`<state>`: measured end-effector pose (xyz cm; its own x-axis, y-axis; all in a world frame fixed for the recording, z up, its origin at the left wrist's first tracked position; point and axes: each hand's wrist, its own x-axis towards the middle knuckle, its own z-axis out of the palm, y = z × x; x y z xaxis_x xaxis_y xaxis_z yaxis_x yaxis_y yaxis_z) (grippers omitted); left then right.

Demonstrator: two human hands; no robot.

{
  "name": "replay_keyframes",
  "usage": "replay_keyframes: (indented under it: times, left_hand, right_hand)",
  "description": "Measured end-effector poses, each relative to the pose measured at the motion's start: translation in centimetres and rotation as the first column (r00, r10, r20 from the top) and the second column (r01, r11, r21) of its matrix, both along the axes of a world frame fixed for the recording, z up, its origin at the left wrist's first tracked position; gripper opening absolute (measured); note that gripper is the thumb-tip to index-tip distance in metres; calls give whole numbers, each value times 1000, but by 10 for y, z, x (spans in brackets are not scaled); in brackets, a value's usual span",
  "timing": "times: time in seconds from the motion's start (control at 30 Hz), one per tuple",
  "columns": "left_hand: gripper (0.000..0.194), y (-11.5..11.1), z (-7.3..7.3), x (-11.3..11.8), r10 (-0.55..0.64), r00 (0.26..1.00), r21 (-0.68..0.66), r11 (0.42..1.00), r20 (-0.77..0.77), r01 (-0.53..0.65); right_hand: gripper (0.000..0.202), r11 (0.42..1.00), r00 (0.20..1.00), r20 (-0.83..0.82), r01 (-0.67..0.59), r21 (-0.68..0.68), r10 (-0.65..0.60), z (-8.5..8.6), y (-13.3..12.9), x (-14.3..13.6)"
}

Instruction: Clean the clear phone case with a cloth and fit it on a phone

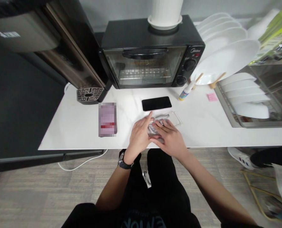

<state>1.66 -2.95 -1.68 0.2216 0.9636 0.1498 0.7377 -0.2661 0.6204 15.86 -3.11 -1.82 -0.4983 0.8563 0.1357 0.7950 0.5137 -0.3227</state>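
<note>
On the white counter, a crumpled grey cloth [155,127] lies under and between both hands, near the front edge. My left hand [140,131] rests against its left side, one finger stretched out toward the phone and the others partly hidden. From the right, my right hand [169,136] bends its fingers down onto the cloth, its thumb reaching toward the left hand. A clear phone case [177,118] shows from beneath the cloth, just beyond the right fingers. Behind them lies a black phone [156,103], screen up, apart from both hands.
A pixelated pinkish item [107,119] sits left. Behind stand a drink dispenser [88,94], a toaster oven [145,53] and a white pot [166,12]. To the right are a small bottle [185,94], a pink note [212,97], white plates [233,60] and a sink [231,117].
</note>
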Motion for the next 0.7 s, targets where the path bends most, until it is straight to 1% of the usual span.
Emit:
replay_keyframes:
  times: [0.07,0.13,0.2,0.27,0.3,0.37,0.47,0.53,0.6,0.7]
  left_hand:
    - [75,1,-1,-1,-6,1000,-10,1000,4,6]
    - [76,1,-1,0,-9,1000,-18,1000,3,9]
    - [77,0,-2,0,-4,1000,-21,1000,1,4]
    - [80,-1,-1,1,8,1000,-21,1000,-3,-8]
    - [82,-1,-1,2,15,1000,-20,1000,-5,-15]
    - [85,-2,0,2,19,1000,-20,1000,-15,-19]
    - [81,-1,3,2,11,999,-21,1000,-40,-12]
    - [78,0,5,3,11,998,-27,1000,-58,-12]
    - [78,0,7,4,12,997,-38,999,-72,-15]
    - [75,1,7,4,11,996,-55,998,-89,-16]
  right_hand:
    - [51,998,998,-18,-59,-23,59,1,-4,-7]
    - [50,994,994,-34,-105,-42,104,3,-7,-6]
    - [47,989,990,-46,-137,-56,135,5,-9,1]
    - [42,988,989,-47,-143,-62,140,7,-10,11]
    - [39,989,991,-42,-133,-62,131,7,-11,17]
    - [36,996,997,-19,-75,-47,75,7,-10,31]
    - [33,998,997,36,64,3,-64,6,-5,50]
    - [33,989,988,60,139,46,-141,5,0,53]
    - [36,982,982,61,171,80,-176,4,4,44]
    - [45,980,985,24,170,100,-174,2,3,13]
